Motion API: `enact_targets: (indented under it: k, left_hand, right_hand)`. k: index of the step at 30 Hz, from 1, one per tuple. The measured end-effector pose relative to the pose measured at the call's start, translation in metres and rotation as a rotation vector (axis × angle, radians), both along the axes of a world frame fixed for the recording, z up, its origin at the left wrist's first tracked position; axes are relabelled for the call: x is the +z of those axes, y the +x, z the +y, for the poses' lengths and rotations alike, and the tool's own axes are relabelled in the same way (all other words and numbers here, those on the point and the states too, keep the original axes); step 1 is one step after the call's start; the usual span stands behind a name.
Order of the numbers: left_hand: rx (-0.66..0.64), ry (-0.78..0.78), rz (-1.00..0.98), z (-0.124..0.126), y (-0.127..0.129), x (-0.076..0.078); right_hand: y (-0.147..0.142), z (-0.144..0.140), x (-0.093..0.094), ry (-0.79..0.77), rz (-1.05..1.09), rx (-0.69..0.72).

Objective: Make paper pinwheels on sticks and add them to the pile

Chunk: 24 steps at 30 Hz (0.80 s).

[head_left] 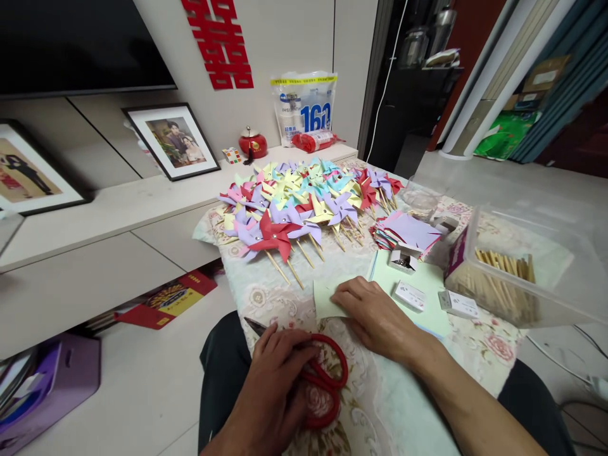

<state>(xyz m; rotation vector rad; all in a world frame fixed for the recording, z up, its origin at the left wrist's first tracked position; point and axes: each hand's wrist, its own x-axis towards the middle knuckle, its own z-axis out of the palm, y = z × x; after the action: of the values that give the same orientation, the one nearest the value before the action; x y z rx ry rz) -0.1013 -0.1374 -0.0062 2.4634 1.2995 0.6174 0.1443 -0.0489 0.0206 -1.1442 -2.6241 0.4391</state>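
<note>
My left hand (pixel 282 370) is closed over a pair of scissors (pixel 335 361). Their red handles stick out to the right of it, and the dark blade tips show at its left. My right hand (pixel 373 313) has its fingers bent together on a small pale green sheet of paper (pixel 325 297) that lies on the tablecloth; its thumb is partly hidden. Beyond the hands, many paper pinwheels (pixel 275 234) on wooden sticks lie heaped in red, purple, yellow and blue. Just right of my right hand is a larger light green sheet (pixel 432 316).
Small white boxes (pixel 409 296) sit on the green sheet, one an open box (pixel 403 258) with dark metal bits. Behind them is a stack of coloured paper (pixel 411 231). A clear plastic tub (pixel 494 297) of wooden sticks stands at the right. A low cabinet (pixel 166 196) runs along the left.
</note>
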Motion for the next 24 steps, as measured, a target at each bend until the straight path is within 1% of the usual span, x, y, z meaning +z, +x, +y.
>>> enact_targets:
  k: [3,5,7,8,9,10,11,13,14,16,19,22,24]
  left_hand:
    - [0.082,0.023,-0.080,0.002,0.006,-0.001]
    - [0.210,0.050,-0.161,0.004,0.014,-0.004]
    - [0.359,0.072,-0.220,0.007,0.025,-0.007]
    - [0.421,0.095,-0.221,0.009,0.032,-0.008]
    - [0.456,0.131,-0.197,0.011,0.040,-0.009]
    - [0.466,0.167,-0.153,0.013,0.048,-0.009]
    - [0.448,0.203,-0.102,0.016,0.055,-0.009]
    - [0.384,0.293,-0.016,0.022,0.067,-0.008]
    - [0.358,0.321,0.014,0.026,0.072,-0.008]
    - [0.346,0.351,0.058,0.033,0.075,-0.008]
    - [0.356,0.325,0.048,0.039,0.070,-0.009]
    - [0.324,0.238,-0.028,0.041,0.062,-0.011]
    - [0.298,0.188,-0.082,0.040,0.057,-0.011]
  right_hand:
    - [0.003,0.002,0.001,-0.001,-0.057,-0.058]
    - [0.003,0.004,0.000,0.006,-0.085,-0.075]
    - [0.004,0.005,-0.002,0.004,-0.090,-0.059]
    - [0.003,0.005,-0.003,0.003,-0.085,-0.044]
    - [0.003,0.005,-0.004,0.004,-0.078,-0.028]
    - [0.002,0.004,-0.004,0.008,-0.072,-0.012]
    - [0.002,0.004,-0.005,0.015,-0.069,0.001]
    - [0.000,0.002,-0.005,0.027,-0.072,0.018]
    - [0.000,0.001,-0.004,0.024,-0.071,0.029]
    - [0.001,0.002,-0.003,-0.004,-0.051,0.049]
    - [0.009,0.005,0.001,-0.064,0.052,0.051]
    - [0.020,0.011,0.004,-0.088,0.208,0.036]
    - [0.027,0.013,0.004,-0.100,0.268,0.037]
